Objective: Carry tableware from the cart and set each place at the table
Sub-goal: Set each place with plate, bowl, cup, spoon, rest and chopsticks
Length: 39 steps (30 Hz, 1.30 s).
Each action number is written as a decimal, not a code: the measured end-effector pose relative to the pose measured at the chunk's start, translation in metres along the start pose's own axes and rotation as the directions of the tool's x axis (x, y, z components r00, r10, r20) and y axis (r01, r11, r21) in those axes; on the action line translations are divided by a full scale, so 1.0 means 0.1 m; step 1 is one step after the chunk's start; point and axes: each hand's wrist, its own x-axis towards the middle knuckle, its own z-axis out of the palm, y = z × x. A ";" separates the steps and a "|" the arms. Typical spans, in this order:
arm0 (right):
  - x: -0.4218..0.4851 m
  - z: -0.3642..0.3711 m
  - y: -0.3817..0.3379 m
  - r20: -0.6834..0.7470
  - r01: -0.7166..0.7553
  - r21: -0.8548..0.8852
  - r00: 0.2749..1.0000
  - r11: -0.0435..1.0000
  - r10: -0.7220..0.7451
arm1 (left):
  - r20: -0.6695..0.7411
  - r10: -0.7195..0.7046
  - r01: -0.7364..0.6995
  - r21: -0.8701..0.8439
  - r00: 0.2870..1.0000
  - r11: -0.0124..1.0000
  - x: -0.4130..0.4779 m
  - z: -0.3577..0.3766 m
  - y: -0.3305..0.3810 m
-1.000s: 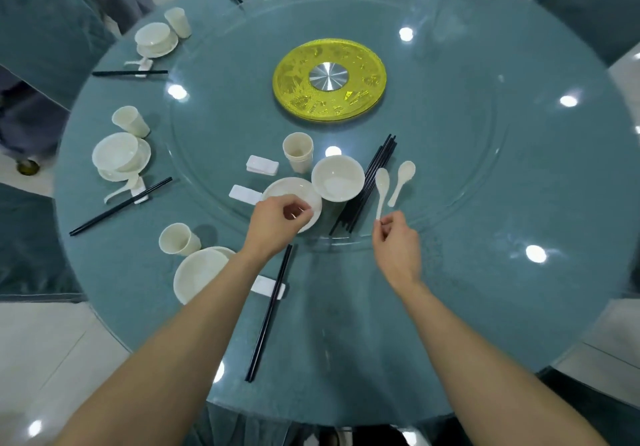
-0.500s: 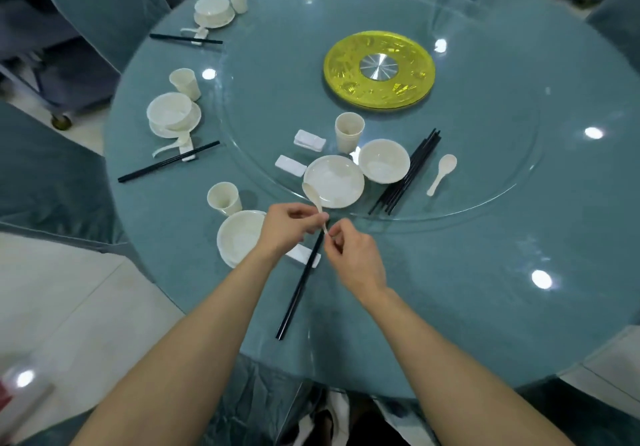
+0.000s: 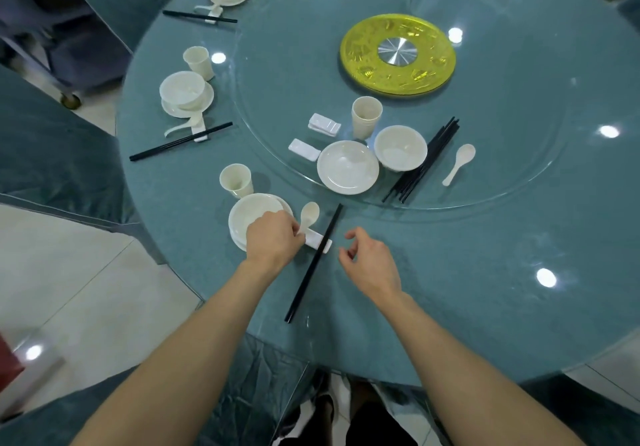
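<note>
The white ceramic soup spoon (image 3: 309, 215) that my right hand (image 3: 372, 262) lifted off the clear glass turntable (image 3: 502, 116) a second ago has passed to my left hand (image 3: 273, 237). That hand now pinches its handle and lays it on the small white rectangular rest (image 3: 313, 239), between the white round bowl (image 3: 254, 215) and the pair of black chopsticks (image 3: 304, 283). My right hand has let go and hovers over the teal bench (image 3: 485, 272), fingers loosely curled, holding nothing. I judge this place nearly set; more tableware waits on the turntable.
</note>
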 end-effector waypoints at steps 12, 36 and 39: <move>-0.01 -0.06 0.17 0.011 -0.026 -0.024 1.000 0.999 0.026 | 0.006 0.001 -0.003 0.297 1.000 0.955 -0.17 0.24 0.19; -0.07 -0.18 0.21 0.006 -0.033 -0.047 0.999 0.998 0.033 | 0.014 -0.035 0.029 0.292 0.999 0.956 -0.12 0.43 0.02; -0.08 -0.19 0.20 0.012 -0.033 -0.049 0.999 0.998 0.034 | 0.020 -0.039 0.031 0.300 0.999 0.953 -0.12 0.42 0.01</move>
